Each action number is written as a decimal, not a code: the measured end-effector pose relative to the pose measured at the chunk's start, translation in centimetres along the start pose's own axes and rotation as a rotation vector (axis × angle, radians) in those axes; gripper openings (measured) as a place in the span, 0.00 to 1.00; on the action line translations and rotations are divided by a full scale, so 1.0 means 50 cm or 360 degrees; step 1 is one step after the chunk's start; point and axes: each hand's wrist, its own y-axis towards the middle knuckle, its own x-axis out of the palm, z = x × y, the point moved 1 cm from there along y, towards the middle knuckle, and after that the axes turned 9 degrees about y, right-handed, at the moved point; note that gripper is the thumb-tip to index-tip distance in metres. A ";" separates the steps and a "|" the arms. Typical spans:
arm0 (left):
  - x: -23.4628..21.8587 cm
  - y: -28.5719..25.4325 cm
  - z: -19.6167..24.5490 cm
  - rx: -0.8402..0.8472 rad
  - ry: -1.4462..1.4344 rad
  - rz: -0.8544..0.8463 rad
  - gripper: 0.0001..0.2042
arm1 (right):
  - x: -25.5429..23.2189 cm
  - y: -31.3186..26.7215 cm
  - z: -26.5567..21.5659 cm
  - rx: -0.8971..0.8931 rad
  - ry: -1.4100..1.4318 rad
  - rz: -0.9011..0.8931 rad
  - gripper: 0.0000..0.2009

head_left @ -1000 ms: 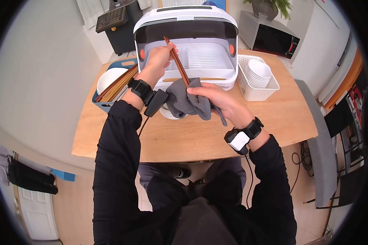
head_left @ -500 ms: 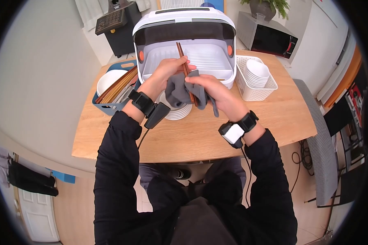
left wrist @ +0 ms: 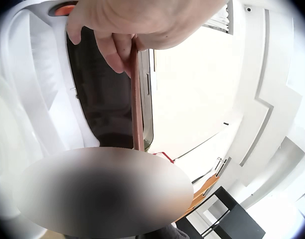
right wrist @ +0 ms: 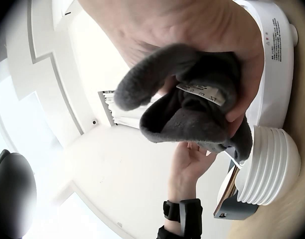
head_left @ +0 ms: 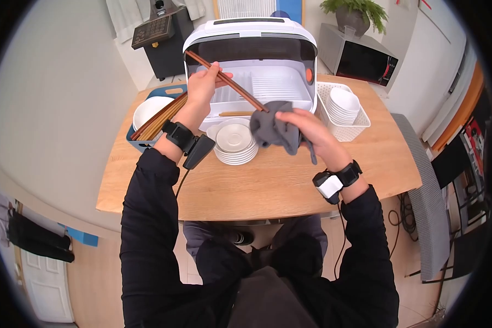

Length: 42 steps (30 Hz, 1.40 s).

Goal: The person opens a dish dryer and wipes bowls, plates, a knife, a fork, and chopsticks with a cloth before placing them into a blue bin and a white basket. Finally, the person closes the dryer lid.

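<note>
In the head view my left hand (head_left: pixel 202 87) pinches a pair of brown wooden chopsticks (head_left: pixel 238 90) near their upper part. They slant down to the right, and their lower ends go into a grey cloth (head_left: pixel 273 128). My right hand (head_left: pixel 314 134) grips that cloth, bunched around the chopstick ends. The right wrist view shows the folded cloth (right wrist: pixel 187 122) with a white label. Just left of the cloth stands a stack of white dishes (head_left: pixel 235 143). Behind both hands is a white dish cabinet (head_left: pixel 250 28) with its dark lid raised; lighter chopsticks (head_left: pixel 235 113) lie at its front.
At the left, a blue bin (head_left: pixel 175 92) contains a white bowl (head_left: pixel 152 109) and a bundle of chopsticks (head_left: pixel 161 121). A white basket (head_left: pixel 351 133) with stacked bowls (head_left: pixel 344 105) stands at the right of the wooden table (head_left: pixel 290 191). A microwave (head_left: pixel 361 57) is behind.
The hands first came together over the cloth, then drew apart: left hand up and left, right hand and cloth to the right. The chopsticks now tilt more, and the dish stack shows more fully.
</note>
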 end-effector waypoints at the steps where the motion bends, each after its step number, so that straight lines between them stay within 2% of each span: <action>1: 0.000 -0.014 0.010 -0.0029 0.0022 0.0030 0.16 | -0.025 0.016 0.000 -0.0073 -0.0123 -0.0006 0.16; 2: 0.000 -0.026 0.016 -0.0057 0.0045 0.0058 0.16 | -0.032 0.022 -0.007 -0.0156 -0.0126 0.0065 0.16; 4: 0.003 -0.037 0.015 0.0115 0.0066 0.0040 0.16 | -0.039 0.029 -0.017 -0.0320 -0.0127 0.0210 0.17; 8: 0.019 -0.038 -0.002 0.0336 0.0041 -0.0117 0.17 | -0.004 0.050 -0.026 -0.0459 0.0055 0.0262 0.19; 12: 0.061 -0.067 0.017 0.0478 0.0328 -0.0240 0.16 | 0.046 0.083 -0.032 -0.0514 0.0483 0.0081 0.20; 17: 0.097 -0.105 0.026 0.0384 0.0316 -0.0410 0.12 | 0.070 0.106 -0.034 -0.0546 0.0567 0.0113 0.17; 23: 0.094 -0.091 -0.023 0.0240 0.0375 -0.0586 0.14 | 0.064 0.121 -0.008 -0.0722 0.0705 0.0253 0.16; 26: 0.094 -0.108 -0.019 0.0024 0.0340 -0.0659 0.14 | 0.049 0.127 -0.005 -0.0701 0.0793 0.0256 0.16; 27: 0.088 -0.113 -0.017 -0.0018 0.0328 -0.0785 0.13 | 0.047 0.125 -0.008 -0.0708 0.0810 0.0312 0.15; 30: 0.068 -0.117 -0.017 0.0136 0.0433 -0.0857 0.13 | 0.025 0.137 -0.004 -0.0645 0.0793 0.0336 0.17; 36: 0.027 -0.151 -0.033 0.0585 0.0947 -0.0503 0.12 | 0.002 0.153 -0.004 -0.0547 0.0885 0.0490 0.16; 40: -0.057 -0.209 -0.019 0.0805 0.1383 -0.0204 0.11 | -0.044 0.166 -0.002 -0.0535 0.0902 0.0450 0.16; 42: -0.120 -0.226 0.000 0.0819 0.1584 -0.0108 0.10 | -0.072 0.167 -0.006 -0.0543 0.0831 0.0527 0.16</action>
